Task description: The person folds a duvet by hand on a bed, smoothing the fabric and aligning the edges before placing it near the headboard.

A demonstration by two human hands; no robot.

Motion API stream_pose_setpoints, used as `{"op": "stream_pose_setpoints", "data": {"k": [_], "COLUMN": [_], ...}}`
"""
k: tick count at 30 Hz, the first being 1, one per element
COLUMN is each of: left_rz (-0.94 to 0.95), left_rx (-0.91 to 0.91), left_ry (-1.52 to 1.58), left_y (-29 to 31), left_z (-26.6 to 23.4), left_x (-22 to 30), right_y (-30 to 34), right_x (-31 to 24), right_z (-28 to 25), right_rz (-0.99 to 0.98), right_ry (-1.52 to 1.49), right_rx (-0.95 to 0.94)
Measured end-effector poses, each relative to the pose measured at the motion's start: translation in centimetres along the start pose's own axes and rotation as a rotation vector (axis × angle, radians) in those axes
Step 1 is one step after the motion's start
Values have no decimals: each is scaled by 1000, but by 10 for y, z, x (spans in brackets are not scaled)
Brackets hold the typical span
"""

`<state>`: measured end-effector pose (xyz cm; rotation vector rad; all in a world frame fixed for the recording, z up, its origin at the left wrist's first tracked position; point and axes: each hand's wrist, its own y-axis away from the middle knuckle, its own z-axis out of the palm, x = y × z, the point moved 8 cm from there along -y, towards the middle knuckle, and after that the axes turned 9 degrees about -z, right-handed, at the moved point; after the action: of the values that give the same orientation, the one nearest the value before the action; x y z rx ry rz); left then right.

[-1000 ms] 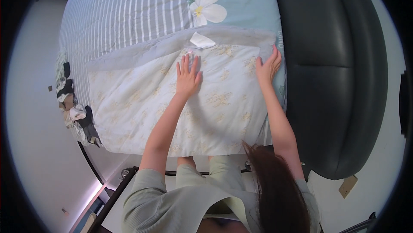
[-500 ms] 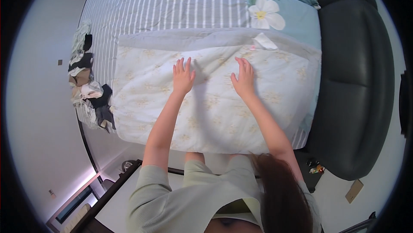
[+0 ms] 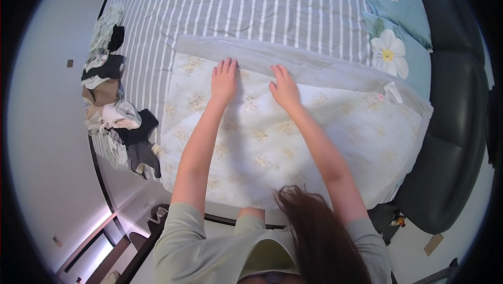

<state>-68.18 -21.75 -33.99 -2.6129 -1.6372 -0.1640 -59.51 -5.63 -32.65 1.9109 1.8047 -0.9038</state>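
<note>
A white quilt (image 3: 251, 132) with a tan flower print and a grey border lies spread over the near part of the bed. My left hand (image 3: 224, 80) is at its upper left, palm down, the fingers stretched toward the grey border (image 3: 293, 58). To the right of it, my right hand (image 3: 286, 89) reaches over the quilt beside the same border, fingers extended and thumb apart. Neither hand grips anything. Whether the palms press on the cloth or hover just over it, I cannot tell. A white tag (image 3: 392, 93) sits at the quilt's right end.
Beyond the quilt stretches a grey-and-white striped sheet (image 3: 236, 6). Rumpled clothes (image 3: 105, 90) are heaped along the bed's left edge. Teal pillows (image 3: 403, 16) with white flowers lie at the right, against a dark padded headboard (image 3: 456, 105).
My view has shifted left. Both hands have moved left over the quilt and closer to its grey far border, staying open.
</note>
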Motion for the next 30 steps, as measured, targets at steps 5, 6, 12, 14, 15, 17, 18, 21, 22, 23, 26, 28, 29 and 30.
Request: {"op": "stream_pose_setpoints", "data": {"k": [5, 6, 12, 14, 15, 17, 18, 21, 22, 23, 26, 28, 29, 30], "left_rz": [75, 94, 83, 54, 78, 97, 130, 149, 142, 140, 192, 103, 30, 21], "left_rx": [123, 132, 67, 36, 11, -12, -10, 10, 24, 24, -3, -15, -22, -22], "left_ry": [8, 8, -111, -156, -166, -174, -128, 1, 89, 87, 18, -12, -28, -34], "left_y": [-52, -61, -104, -110, -109, -109, -109, -111, -112, -114, -116, -117, -120, -123], "left_z": [-1, -1, -3, -12, -16, -23, -27, -43, -47, -47, -47, -57, -64, -69], "left_x": [-35, -41, -99, -125, -135, -149, -153, -155, -154, -153, -160, -181, -191, -200], "right_y": [-53, -61, -100, -105, -109, -117, -122, -144, -153, -160, -179, -188, -192, -202], "right_x": [6, 5, -9, -9, -12, -19, -24, -48, -55, -61, -83, -111, -122, -133], "right_z": [41, 48, 84, 101, 106, 115, 124, 151, 158, 163, 180, 176, 170, 172], "right_rz": [63, 65, 71, 155, 154, 142, 138, 19, -4, -26, -14, -63, -102, -107], "right_ry": [16, 19, 60, 98, 100, 118, 119, -3, -74, -145, -193, -271, -332, -340], "right_rx": [-33, -40, -166, -304, -310, -287, -292, -195, -156, -117, -174, -116, -49, -54]}}
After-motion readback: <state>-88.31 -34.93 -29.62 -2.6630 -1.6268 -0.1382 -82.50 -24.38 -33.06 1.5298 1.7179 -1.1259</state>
